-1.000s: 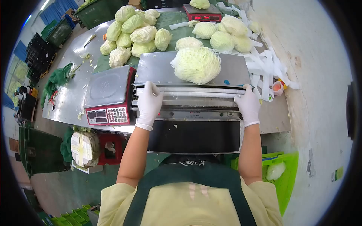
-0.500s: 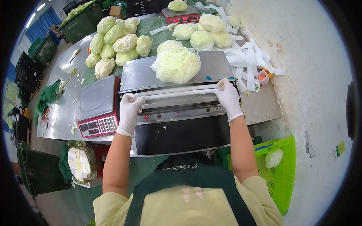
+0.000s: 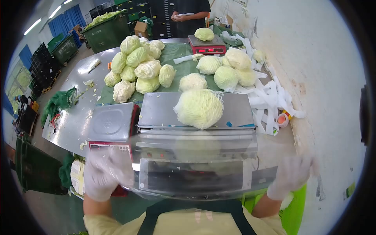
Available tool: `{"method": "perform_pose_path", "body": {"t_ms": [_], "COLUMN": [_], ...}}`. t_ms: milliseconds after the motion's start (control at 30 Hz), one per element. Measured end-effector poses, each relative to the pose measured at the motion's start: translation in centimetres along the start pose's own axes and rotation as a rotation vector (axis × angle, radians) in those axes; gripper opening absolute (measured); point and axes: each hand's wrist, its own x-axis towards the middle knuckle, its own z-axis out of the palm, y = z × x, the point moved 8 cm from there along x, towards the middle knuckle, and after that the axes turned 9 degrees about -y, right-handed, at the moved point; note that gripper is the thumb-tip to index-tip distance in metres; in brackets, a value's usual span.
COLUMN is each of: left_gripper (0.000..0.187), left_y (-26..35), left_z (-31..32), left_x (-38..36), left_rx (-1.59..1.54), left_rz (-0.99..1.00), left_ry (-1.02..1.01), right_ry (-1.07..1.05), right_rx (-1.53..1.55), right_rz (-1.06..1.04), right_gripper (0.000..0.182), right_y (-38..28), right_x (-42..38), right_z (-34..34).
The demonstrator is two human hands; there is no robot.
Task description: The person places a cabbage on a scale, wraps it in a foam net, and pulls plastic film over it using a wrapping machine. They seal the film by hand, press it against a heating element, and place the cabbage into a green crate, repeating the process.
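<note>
Clear plastic film (image 3: 196, 187) is stretched across the front of the wrapping machine (image 3: 241, 145). My left hand (image 3: 105, 172), in a white glove, pinches the film's left end beside the nearer scale (image 3: 111, 121). On the right, my gloved right hand (image 3: 291, 176) is blurred by motion at the film's other end, its fingers closed. A cabbage in a white foam net (image 3: 199, 109) rests on the machine's metal top, between and beyond my hands. Right behind it sits another cabbage (image 3: 192, 82).
Cabbages (image 3: 138, 70) are piled at the back left. Netted cabbages (image 3: 225, 78) and loose white nets (image 3: 270, 102) lie at the right. A red scale (image 3: 206, 46) bears one cabbage. A person (image 3: 191, 16) stands behind the table. A green crate (image 3: 299, 207) is below right.
Both my hands have moved back towards my body and farther apart, drawing film out over the machine front. The camera view has tilted up, and a person now shows at the back.
</note>
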Motion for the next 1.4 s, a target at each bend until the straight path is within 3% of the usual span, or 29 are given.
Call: {"method": "perform_pose_path", "body": {"t_ms": [33, 100, 133, 200, 233, 300, 333, 367, 400, 467, 533, 667, 767, 900, 967, 1033, 1167, 1233, 1300, 1400], "left_gripper": [0.024, 0.023, 0.025, 0.036, 0.040, 0.045, 0.047, 0.048, 0.057, 0.071, 0.086, 0.133, 0.137, 0.134, 0.124, 0.119, 0.111, 0.106, 0.096, 0.084], "left_y": [-0.5, -1.5, -5.1, -13.2, -17.4, -24.6, -26.7, -28.4, -28.3, -27.9, -27.0, -24.4, -25.8, -24.4, -22.0, -18.4, -15.4, -15.1, -14.5, -17.9], "left_z": [-0.3, -0.9, -2.1, -2.3, -2.7, -2.9, -2.0, -1.0, -1.3, -1.7, -1.7, 0.6, 0.2, -0.2, -0.1, 0.6, 3.0, 4.0, 5.7, 6.7], "left_x": [3.7, 10.7, 14.9, 21.7, 24.0, 24.5, 22.5, 20.6, 20.0, 18.3, 16.0, 13.3, 13.2, 15.2, 16.6, 17.2, 11.2, 5.7, 0.4, -7.5], "left_rx": [0.126, 0.402, 0.317, 0.231, 0.254, 0.402, 0.250, 0.090, 0.163, 0.149, -0.004, -0.032, 0.338, 0.596, 0.316, 0.435, 0.156, -0.004, -0.041, 0.044], "left_rz": [0.098, 0.263, 0.254, 0.259, 0.247, -0.082, -0.271, -0.462, -0.479, -0.481, -0.432, -0.435, -0.357, -0.135, -0.126, 0.069, -0.151, -0.336, -0.383, -0.783], "left_ry": [0.076, 0.274, 0.273, 0.072, -0.016, -0.310, -0.416, -0.517, -0.654, -0.722, -0.583, -0.654, -0.613, -0.568, -0.416, -0.394, -0.420, -0.392, -0.431, -0.452], "right_ry": [0.070, 0.380, 0.181, -0.221, -0.351, -0.472, -0.506, -0.538, -0.559, -0.624, -0.718, -0.929, -0.933, -0.867, -0.798, -0.681, -0.641, -0.623, -0.570, -0.546], "right_rx": [-0.458, -0.762, -0.752, -0.653, -0.687, -0.567, -0.436, -0.302, -0.204, -0.130, -0.193, -0.392, -0.563, -0.618, -0.578, -0.502, -0.483, -0.478, -0.349, -0.420], "right_rz": [-0.033, 0.387, 0.332, 0.219, 0.344, 0.540, 0.636, 0.731, 0.775, 0.825, 0.820, 0.624, 0.576, 0.461, 0.426, 0.458, 0.504, 0.631, 0.810, 1.057], "right_gripper": [0.010, 0.023, 0.025, 0.028, 0.030, 0.038, 0.041, 0.045, 0.050, 0.062, 0.079, 0.110, 0.119, 0.116, 0.113, 0.108, 0.106, 0.107, 0.107, 0.098], "right_y": [0.5, 6.0, 11.5, 22.3, 28.3, 37.6, 38.1, 37.8, 36.8, 33.5, 30.0, 27.5, 26.8, 27.2, 25.8, 23.0, 16.5, 13.7, 11.7, 10.1], "right_x": [3.2, 11.2, 14.2, 19.3, 19.5, 16.2, 14.4, 12.6, 11.5, 9.7, 8.8, 7.6, 7.9, 10.0, 11.5, 12.8, 8.5, 3.4, -3.0, -11.0], "right_z": [0.4, 1.0, 0.9, 1.1, 0.5, -2.3, -2.4, -2.2, -2.4, -1.5, -0.1, 1.1, 1.8, 1.5, 1.8, 2.2, 4.1, 4.7, 4.6, 4.1]}}
